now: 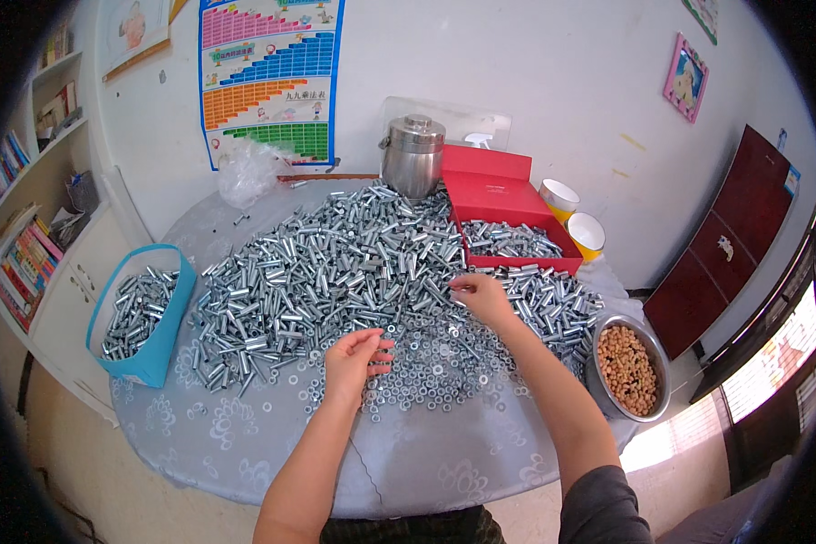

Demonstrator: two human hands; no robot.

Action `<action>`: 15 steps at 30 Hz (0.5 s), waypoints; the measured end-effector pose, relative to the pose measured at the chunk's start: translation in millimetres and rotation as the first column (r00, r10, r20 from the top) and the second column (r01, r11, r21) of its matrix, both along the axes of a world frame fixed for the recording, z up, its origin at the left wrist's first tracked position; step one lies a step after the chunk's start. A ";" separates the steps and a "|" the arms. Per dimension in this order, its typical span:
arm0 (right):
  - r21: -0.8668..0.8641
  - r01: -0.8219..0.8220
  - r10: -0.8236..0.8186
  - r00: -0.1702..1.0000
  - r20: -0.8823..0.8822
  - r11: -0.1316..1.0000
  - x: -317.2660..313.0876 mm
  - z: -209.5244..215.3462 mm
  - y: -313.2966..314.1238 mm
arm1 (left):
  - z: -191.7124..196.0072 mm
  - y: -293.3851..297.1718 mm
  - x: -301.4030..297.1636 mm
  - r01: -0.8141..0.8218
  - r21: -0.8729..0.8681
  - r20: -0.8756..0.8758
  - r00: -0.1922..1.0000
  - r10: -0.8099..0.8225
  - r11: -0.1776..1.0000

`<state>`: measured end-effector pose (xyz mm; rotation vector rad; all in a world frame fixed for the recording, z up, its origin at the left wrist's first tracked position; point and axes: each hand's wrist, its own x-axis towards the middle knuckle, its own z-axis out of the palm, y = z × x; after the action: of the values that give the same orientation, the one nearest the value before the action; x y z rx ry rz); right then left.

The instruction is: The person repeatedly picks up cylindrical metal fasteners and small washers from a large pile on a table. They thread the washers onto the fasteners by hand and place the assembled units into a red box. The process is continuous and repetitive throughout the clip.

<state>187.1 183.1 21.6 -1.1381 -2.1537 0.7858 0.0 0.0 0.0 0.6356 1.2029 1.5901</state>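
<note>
A big heap of silvery metal sleeves (326,263) covers the middle of the table, with small nuts and washers (417,381) spread along its near side. Over the near-left part of these, my left hand (352,361) is held with its fingers apart and curved; I see nothing in it. My right hand (482,297) reaches farther in, at the right part of the sleeve heap by the red box. Its fingertips are pinched together against the sleeves, and whatever is between them is too small or hidden to name.
An open red box (517,263) of sleeves stands at the back right, beside a steel pot (414,150) and two cups (585,234). A blue box (159,340) of sleeves is at left. A metal bowl (664,381) with brown lumps sits at right. A plastic bag (249,172) lies behind.
</note>
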 end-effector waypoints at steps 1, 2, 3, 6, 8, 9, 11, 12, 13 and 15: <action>0.098 -0.020 0.015 0.998 0.057 0.995 -5.9 -1.0 -8.2 | 0.4 -0.3 -0.9 -0.004 -0.004 -0.004 1.000 0.004 1.000; 0.218 -0.089 0.057 0.987 0.148 0.972 -10.1 -4.5 -11.0 | 0.5 -0.6 -1.9 -0.008 -0.008 -0.008 1.000 0.008 1.000; 0.370 -0.151 0.114 0.986 0.120 0.916 -13.2 -10.9 -11.1 | 1.4 0.4 -1.8 -0.002 -0.004 -0.008 1.000 0.002 1.000; 0.522 -0.102 -0.006 0.979 0.201 0.847 -19.5 -16.3 -13.1 | 0.5 2.9 -1.7 0.015 0.012 -0.008 1.000 -0.015 1.000; 0.539 -0.067 -0.060 0.975 0.216 0.840 -24.1 -19.2 -12.4 | -0.1 1.9 -2.2 0.010 0.011 -0.010 1.000 -0.009 1.000; 0.504 -0.043 -0.083 0.971 0.224 0.863 -25.6 -21.2 -11.2 | -0.4 1.7 -1.6 0.010 0.012 -0.010 1.000 -0.009 1.000; 0.432 0.009 -0.126 0.962 0.243 0.902 -27.6 -25.3 -8.3 | -1.8 1.4 -0.2 0.009 0.003 -0.013 1.000 -0.009 1.000; 0.446 0.008 -0.125 0.964 0.234 0.895 -26.8 -25.2 -8.6 | -2.2 1.6 0.0 0.007 0.003 -0.013 1.000 -0.007 1.000; 0.459 0.007 -0.123 0.967 0.225 0.888 -24.5 -25.4 -9.3 | -2.5 2.2 0.3 0.011 0.001 -0.008 1.000 -0.011 1.000; 0.455 0.020 -0.118 0.975 0.187 0.890 -24.3 -22.3 -11.2 | -3.4 2.5 -0.6 0.012 -0.004 0.000 1.000 -0.012 1.000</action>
<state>162.7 171.9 -0.7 -1.0739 -2.2865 0.1123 -0.6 2.5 -3.4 0.6396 1.2002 1.5771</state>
